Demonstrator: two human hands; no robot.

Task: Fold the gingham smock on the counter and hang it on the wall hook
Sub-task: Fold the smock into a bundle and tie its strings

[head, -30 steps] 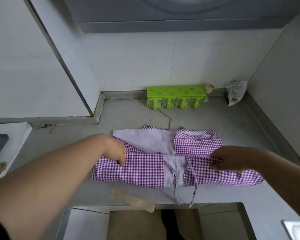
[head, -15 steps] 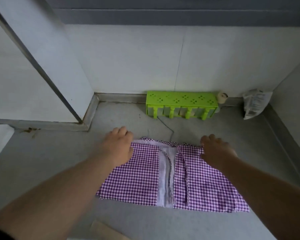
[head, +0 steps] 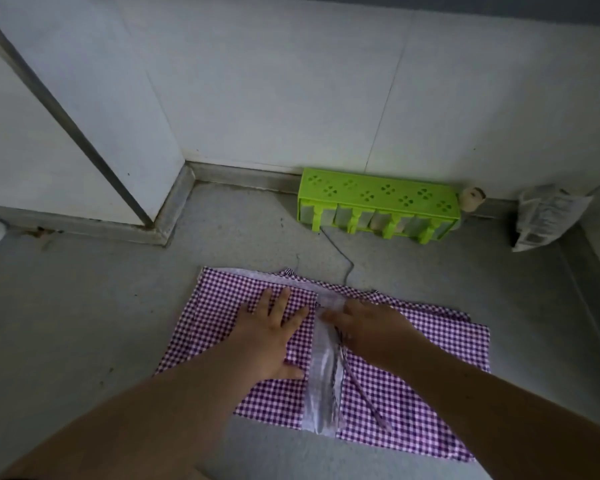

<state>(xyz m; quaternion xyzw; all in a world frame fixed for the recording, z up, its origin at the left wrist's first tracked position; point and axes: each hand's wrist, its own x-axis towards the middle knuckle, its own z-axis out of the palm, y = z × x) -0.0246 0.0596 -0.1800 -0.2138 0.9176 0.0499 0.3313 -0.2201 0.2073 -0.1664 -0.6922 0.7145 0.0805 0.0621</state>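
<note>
The purple-and-white gingham smock (head: 413,393) lies folded flat on the grey counter (head: 84,323), with a pale strip of its inside running down the middle and a thin tie across the right half. My left hand (head: 274,334) presses flat on the left half, fingers straight and spread. My right hand (head: 368,323) lies palm down on the upper middle, its fingers reaching left over the pale strip. No wall hook is in view.
A lime-green perforated rack (head: 378,209) stands against the back wall, a thin cord running from it toward the smock. A small roll (head: 471,199) and a crumpled white packet (head: 548,216) sit at the back right. White walls close in the left, back and right.
Both hands moved from the smock's far edge toward its middle and now lie flat on it. The camera has tilted further down, closer to the cloth.
</note>
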